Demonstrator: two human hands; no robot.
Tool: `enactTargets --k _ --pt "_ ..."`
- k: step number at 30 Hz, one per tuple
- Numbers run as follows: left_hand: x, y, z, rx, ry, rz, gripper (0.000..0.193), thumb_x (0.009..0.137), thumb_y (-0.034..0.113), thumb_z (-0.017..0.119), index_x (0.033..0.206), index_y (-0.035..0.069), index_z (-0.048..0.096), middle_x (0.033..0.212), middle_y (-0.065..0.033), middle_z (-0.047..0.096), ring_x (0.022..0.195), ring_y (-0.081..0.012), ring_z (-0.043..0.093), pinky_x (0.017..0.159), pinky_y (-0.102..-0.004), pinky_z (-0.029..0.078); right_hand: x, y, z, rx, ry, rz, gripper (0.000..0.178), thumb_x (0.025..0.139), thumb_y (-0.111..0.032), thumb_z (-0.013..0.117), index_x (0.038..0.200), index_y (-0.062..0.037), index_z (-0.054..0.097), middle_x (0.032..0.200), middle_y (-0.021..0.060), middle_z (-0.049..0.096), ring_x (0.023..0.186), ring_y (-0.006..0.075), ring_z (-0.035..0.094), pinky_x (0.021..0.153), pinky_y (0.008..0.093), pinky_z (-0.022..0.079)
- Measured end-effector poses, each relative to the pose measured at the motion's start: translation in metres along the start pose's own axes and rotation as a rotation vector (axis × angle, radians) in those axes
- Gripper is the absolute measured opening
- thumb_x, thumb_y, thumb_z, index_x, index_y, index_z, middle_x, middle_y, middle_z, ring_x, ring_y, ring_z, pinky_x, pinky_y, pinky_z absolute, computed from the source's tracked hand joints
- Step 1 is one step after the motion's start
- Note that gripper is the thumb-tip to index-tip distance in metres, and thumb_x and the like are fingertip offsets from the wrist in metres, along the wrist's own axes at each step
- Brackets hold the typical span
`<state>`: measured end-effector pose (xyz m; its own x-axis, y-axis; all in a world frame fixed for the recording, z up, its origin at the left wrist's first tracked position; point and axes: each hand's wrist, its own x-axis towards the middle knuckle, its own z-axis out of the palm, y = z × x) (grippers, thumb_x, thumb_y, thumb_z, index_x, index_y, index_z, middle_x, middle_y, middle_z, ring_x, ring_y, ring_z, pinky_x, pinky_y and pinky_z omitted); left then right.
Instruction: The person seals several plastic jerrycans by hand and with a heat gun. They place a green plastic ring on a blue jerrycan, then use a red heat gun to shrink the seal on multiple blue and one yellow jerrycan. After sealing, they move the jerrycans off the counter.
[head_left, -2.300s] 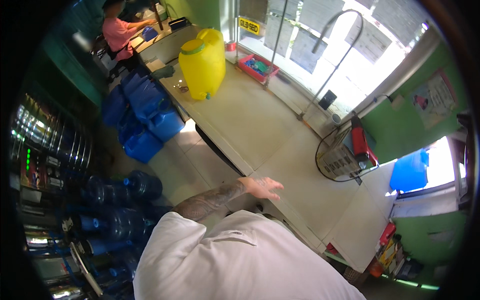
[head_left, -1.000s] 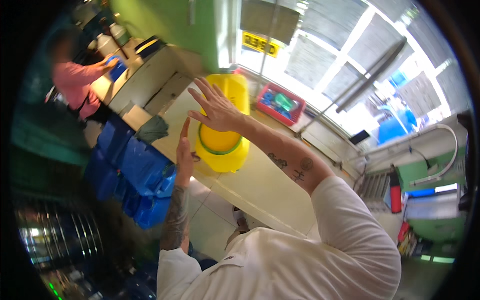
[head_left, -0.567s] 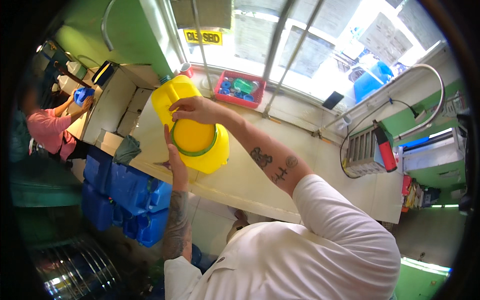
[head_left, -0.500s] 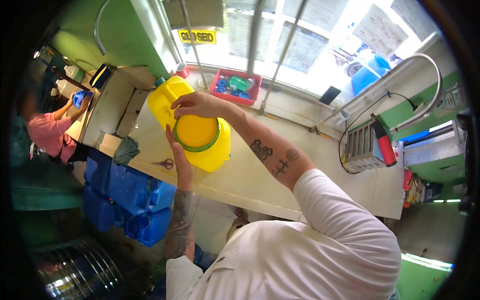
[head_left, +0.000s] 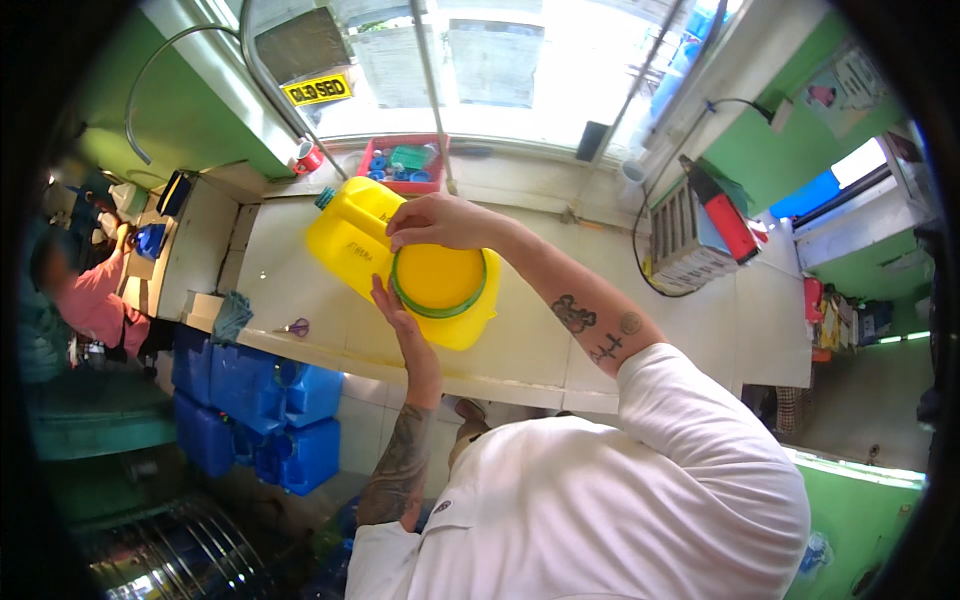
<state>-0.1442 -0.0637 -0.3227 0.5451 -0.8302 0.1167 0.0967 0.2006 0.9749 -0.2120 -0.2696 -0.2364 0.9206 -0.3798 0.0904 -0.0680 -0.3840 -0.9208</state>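
Observation:
A yellow plastic jug (head_left: 345, 255) with a teal cap lies on the white counter. On it is a round orange-yellow lid (head_left: 440, 272) with a green rim. My right hand (head_left: 440, 220) is at the lid's upper edge, fingertips bent together; whatever is between them is too small to make out. My left hand (head_left: 402, 325) lies along the lid's lower left edge with its fingers stretched out. The underside of the jug is hidden.
A red basket (head_left: 440, 180) of blue and green caps stands by the window, near a red mug (head_left: 308, 157). Purple scissors (head_left: 295, 327) and a grey-green cloth (head_left: 232, 316) lie left. A red heat gun (head_left: 728, 225) rests right. Blue containers (head_left: 245, 380) stack below; another person (head_left: 95, 290) works far left.
My view has shifted, so the jug and both hands appear farther right. Both hands stay at the lid's edge, the right fingertips still bent together.

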Motion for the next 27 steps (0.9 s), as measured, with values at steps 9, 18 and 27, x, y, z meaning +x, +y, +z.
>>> enactTargets --k 9,18,27 --pt "-0.089 0.029 0.072 0.379 -0.232 0.113 0.089 0.099 0.06 0.055 0.161 0.005 0.022 0.168 -0.0184 0.019 0.154 -0.036 0.021 0.125 -0.0491 0.017 -0.226 -0.026 -0.029 0.002 0.516 0.282 0.036 0.1 -0.03 0.065 0.12 -0.0003 0.067 0.103 0.0134 0.077 0.092 0.0182 0.074 0.083 0.0314 0.057" --pt "-0.077 0.089 0.15 1.031 -0.75 0.666 0.087 0.073 0.053 0.084 0.141 0.005 0.057 0.153 -0.0235 0.044 0.144 -0.0494 0.036 0.12 -0.0572 0.031 -0.265 -0.018 -0.004 0.042 0.487 -0.098 0.03 0.1 -0.022 0.065 0.122 -0.0013 0.065 0.11 0.0139 0.074 0.103 0.0232 0.072 0.089 0.0343 0.057" --pt "-0.093 0.083 0.155 1.267 -0.7 0.653 0.075 0.074 0.047 0.083 0.134 0.006 0.064 0.151 -0.0209 0.046 0.148 -0.0443 0.032 0.12 -0.0621 0.025 -0.284 -0.037 0.011 -0.106 0.567 0.136 0.047 0.097 -0.029 0.067 0.131 0.0013 0.056 0.12 0.0167 0.069 0.104 0.0339 0.069 0.092 0.0416 0.054"
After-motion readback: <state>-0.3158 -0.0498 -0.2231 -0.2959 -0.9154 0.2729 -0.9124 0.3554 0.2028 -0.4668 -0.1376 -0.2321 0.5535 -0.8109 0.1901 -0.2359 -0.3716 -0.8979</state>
